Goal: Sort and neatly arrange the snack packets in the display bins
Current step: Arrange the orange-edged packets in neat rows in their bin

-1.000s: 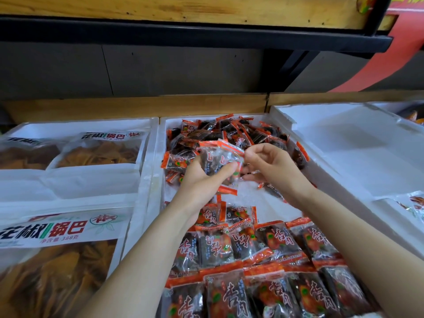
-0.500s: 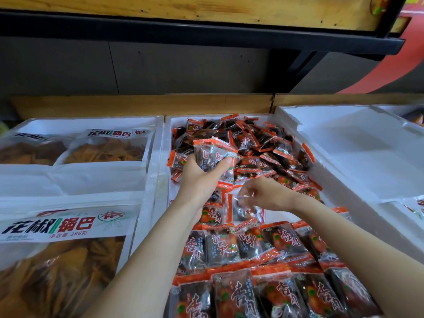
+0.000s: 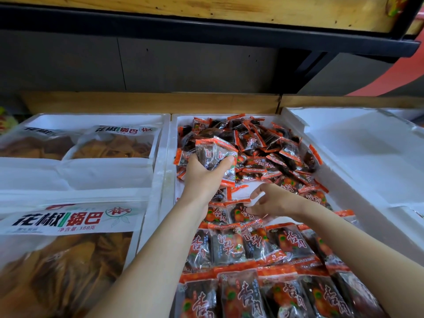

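The middle white foam bin (image 3: 167, 180) holds many small orange-and-clear snack packets. A loose heap (image 3: 270, 154) fills its far half. Neat rows of packets (image 3: 252, 249) lie flat in its near half. My left hand (image 3: 204, 177) is raised over the bin's left side, gripping a small stack of packets (image 3: 215, 152) upright. My right hand (image 3: 273, 200) hovers low at the far end of the rows, fingers spread just above a flat packet (image 3: 241, 212), holding nothing that I can see.
The left bin (image 3: 158, 143) holds large white bags of golden crisps (image 3: 68, 216). An empty white foam bin (image 3: 358, 152) sits on the right. A wooden ledge (image 3: 149, 102) runs behind the bins, and a dark shelf (image 3: 206, 31) overhangs above.
My right hand left the stack, dropped to the near rows, set a packet flat and opened above it. My left hand kept its stack, hardly moving.
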Tool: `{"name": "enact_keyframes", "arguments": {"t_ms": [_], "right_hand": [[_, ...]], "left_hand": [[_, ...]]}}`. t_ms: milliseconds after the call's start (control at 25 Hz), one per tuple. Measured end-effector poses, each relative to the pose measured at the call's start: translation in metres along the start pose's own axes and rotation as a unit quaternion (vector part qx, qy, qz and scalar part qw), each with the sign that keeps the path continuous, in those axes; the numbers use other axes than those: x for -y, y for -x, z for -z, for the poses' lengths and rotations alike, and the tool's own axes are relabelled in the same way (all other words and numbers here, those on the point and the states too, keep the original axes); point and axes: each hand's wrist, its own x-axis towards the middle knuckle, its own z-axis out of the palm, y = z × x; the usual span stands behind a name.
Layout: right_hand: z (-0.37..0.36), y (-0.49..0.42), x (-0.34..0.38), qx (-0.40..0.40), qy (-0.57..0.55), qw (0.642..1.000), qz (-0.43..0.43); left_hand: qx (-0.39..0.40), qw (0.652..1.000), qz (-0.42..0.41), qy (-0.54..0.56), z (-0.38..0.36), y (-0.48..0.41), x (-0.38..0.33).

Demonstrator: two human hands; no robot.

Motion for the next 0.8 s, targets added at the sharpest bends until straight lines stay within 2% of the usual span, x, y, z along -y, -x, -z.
{"name": "enact_keyframes", "arguments": {"t_ms": [80,120,200,240,280,360,400,600,720,800], "right_hand": [[0.000,0.000,-0.002,0.012,0.027,1.000,-0.006],[0.000,-0.001,-0.003,0.008,0.081,0.997,0.003],[0.002,-0.001,-0.002,-0.065,0.215,0.972,0.068],[0.002,0.000,0.002,-0.115,0.203,0.965,0.121],[0.001,0.003,0.008,-0.145,0.121,0.968,0.162],[-0.003,0.012,0.020,-0.124,-0.085,0.965,0.214],[-0.005,0.016,0.025,-0.106,-0.130,0.959,0.228],[-0.002,0.020,0.025,-0.078,-0.157,0.958,0.227],[0.006,0.019,0.022,-0.071,-0.188,0.957,0.207],[0.016,0.018,0.018,-0.094,-0.219,0.949,0.204]], "left_hand": [[0.001,1.000,0.001,-0.007,0.000,0.000,0.000],[0.002,1.000,0.001,-0.009,-0.001,0.000,0.000],[0.002,1.000,0.004,-0.013,-0.001,0.001,0.000],[0.002,1.000,0.003,-0.015,-0.001,0.002,0.000],[0.003,1.000,-0.001,-0.021,-0.002,0.002,0.001],[0.017,0.999,-0.004,-0.042,-0.003,0.005,0.003],[0.036,0.998,-0.001,-0.046,-0.005,0.007,0.004],[0.114,0.992,0.061,0.002,-0.011,0.017,-0.002],[0.108,0.993,0.038,-0.004,-0.010,0.013,-0.001],[0.082,0.996,0.020,-0.012,-0.009,0.014,-0.002]]}}
